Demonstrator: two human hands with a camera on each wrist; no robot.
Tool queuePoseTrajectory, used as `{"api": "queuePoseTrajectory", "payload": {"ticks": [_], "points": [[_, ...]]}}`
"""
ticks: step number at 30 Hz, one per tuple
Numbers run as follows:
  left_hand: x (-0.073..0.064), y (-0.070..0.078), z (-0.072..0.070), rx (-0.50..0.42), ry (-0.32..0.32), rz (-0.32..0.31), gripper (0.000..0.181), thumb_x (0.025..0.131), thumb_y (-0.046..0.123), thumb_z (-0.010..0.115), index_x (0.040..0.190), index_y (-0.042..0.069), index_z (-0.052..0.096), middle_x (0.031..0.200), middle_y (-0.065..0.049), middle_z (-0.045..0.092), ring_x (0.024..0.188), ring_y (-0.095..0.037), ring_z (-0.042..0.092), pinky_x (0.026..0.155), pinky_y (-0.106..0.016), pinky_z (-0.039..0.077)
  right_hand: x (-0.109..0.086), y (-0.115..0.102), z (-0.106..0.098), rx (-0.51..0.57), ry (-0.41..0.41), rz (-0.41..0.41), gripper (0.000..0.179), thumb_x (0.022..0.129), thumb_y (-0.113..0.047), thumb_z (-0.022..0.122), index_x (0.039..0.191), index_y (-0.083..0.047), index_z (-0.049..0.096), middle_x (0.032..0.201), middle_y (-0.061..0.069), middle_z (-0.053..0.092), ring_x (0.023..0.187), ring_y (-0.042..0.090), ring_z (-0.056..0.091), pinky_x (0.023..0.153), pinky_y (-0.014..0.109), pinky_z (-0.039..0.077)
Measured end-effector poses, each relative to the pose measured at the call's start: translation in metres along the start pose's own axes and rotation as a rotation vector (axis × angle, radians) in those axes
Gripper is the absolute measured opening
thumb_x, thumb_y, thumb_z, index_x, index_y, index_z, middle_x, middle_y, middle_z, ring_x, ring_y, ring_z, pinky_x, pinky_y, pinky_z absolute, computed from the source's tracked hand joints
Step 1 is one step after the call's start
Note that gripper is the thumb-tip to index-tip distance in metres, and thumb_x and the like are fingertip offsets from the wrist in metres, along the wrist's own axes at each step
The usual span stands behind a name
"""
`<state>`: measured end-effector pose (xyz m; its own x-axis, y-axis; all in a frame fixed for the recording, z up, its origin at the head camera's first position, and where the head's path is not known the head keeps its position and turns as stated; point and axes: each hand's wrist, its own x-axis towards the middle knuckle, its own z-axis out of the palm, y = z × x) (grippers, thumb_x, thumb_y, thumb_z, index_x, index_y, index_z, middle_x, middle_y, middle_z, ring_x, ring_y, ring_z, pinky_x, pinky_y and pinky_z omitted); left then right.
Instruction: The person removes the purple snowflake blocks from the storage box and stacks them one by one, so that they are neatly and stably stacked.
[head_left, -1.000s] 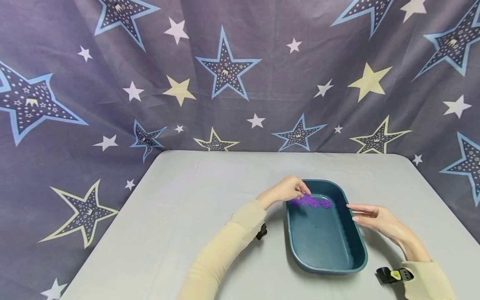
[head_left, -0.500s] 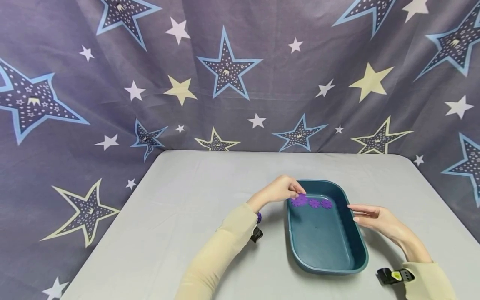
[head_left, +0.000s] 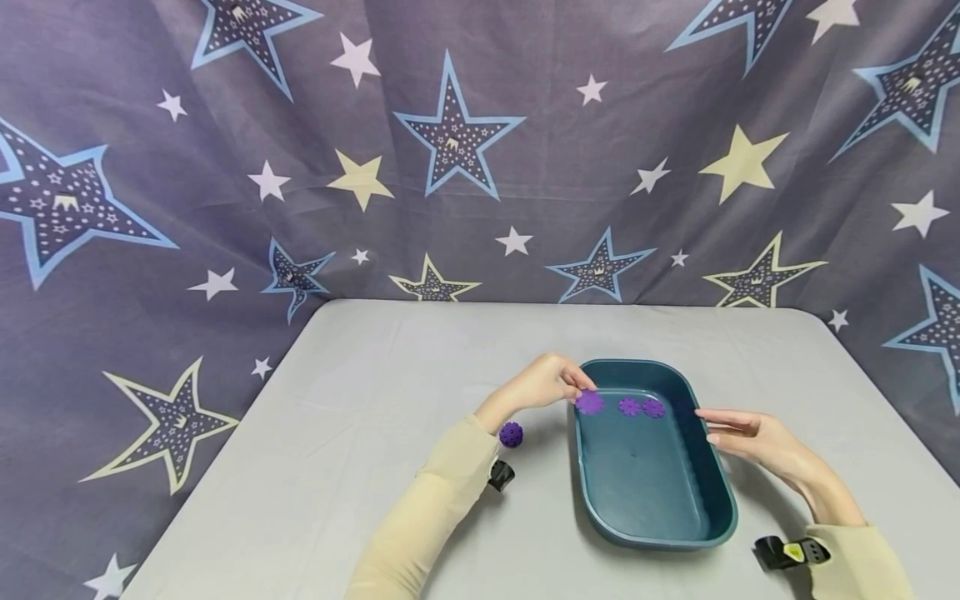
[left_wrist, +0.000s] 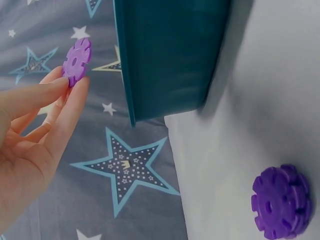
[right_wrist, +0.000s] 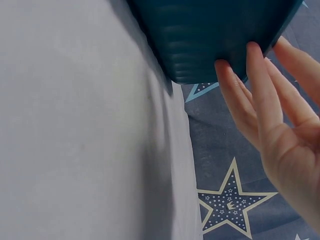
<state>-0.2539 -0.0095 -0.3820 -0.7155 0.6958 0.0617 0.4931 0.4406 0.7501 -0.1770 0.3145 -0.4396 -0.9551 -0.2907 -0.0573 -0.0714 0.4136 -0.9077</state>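
Your left hand (head_left: pixel 540 385) pinches a purple disc (left_wrist: pixel 77 61) beside the tray (head_left: pixel 637 475)'s left rim; your right hand (head_left: pixel 757 440), fingers extended, touches its right side; two discs (head_left: pixel 653 408) lie inside.

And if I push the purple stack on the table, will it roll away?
Probably not: the purple stack seems to lie flat on the table, so it would likelier slide. Its layers might slip apart, since they look like piled discs. They're probably stiff too: the purple disc pinched by the left hand doesn't droop.

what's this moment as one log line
left hand: pinches purple disc; right hand: touches teal bin; in bin: two purple discs; on table: purple stack
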Motion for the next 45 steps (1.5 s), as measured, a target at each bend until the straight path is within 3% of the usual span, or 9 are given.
{"api": "queuePoseTrajectory", "payload": {"ticks": [10, 22, 34, 39, 45], "points": [[-0.017, -0.008, -0.007, -0.016, 0.04, -0.026, 0.019, 0.078, -0.006, 0.059, 0.093, 0.0, 0.068, 0.089, -0.01, 0.065, 0.075, -0.012, 0.059, 0.064, -0.015, 0.046, 0.0, 0.0, 0.0, 0.019, -0.01, -0.015, 0.046, 0.084, -0.016, 0.059, 0.122, 0.008, 0.046, 0.105, -0.021, 0.058, 0.09, 0.0, 0.058, 0.075, 0.012, 0.044], [-0.034, -0.02, -0.013, -0.076, 0.056, -0.074, 0.018, 0.076, -0.005, 0.06, 0.093, -0.002, 0.068, 0.09, -0.012, 0.066, 0.076, -0.012, 0.061, 0.067, -0.018, 0.048, -0.001, -0.002, 0.0, -0.005, 0.009, 0.031, 0.049, 0.083, -0.02, 0.061, 0.123, 0.006, 0.048, 0.105, -0.02, 0.058, 0.091, -0.001, 0.057, 0.075, 0.011, 0.042], [-0.049, -0.036, -0.016, -0.114, 0.054, -0.138, 0.019, 0.074, -0.008, 0.06, 0.091, -0.003, 0.067, 0.088, -0.013, 0.067, 0.072, -0.013, 0.062, 0.066, -0.018, 0.049, 0.0, -0.002, 0.0, 0.012, 0.002, 0.014, 0.047, 0.084, -0.016, 0.06, 0.123, 0.006, 0.047, 0.104, -0.022, 0.057, 0.09, -0.001, 0.058, 0.075, 0.011, 0.043], [-0.054, -0.046, -0.016, -0.164, 0.049, -0.182, 0.019, 0.075, -0.009, 0.059, 0.092, -0.004, 0.067, 0.085, -0.015, 0.067, 0.071, -0.019, 0.064, 0.065, -0.025, 0.051, 0.0, -0.002, 0.0, 0.006, 0.003, 0.007, 0.047, 0.084, -0.016, 0.06, 0.123, 0.006, 0.047, 0.104, -0.022, 0.057, 0.09, -0.001, 0.058, 0.074, 0.012, 0.043], [-0.056, -0.06, -0.017, -0.229, 0.017, -0.2, 0.019, 0.076, -0.009, 0.057, 0.091, -0.002, 0.067, 0.081, -0.01, 0.067, 0.067, -0.015, 0.064, 0.063, -0.024, 0.052, 0.0, -0.001, 0.0, -0.008, 0.008, 0.001, 0.046, 0.084, -0.016, 0.06, 0.123, 0.006, 0.047, 0.104, -0.023, 0.057, 0.089, 0.0, 0.058, 0.073, 0.012, 0.044]]}}
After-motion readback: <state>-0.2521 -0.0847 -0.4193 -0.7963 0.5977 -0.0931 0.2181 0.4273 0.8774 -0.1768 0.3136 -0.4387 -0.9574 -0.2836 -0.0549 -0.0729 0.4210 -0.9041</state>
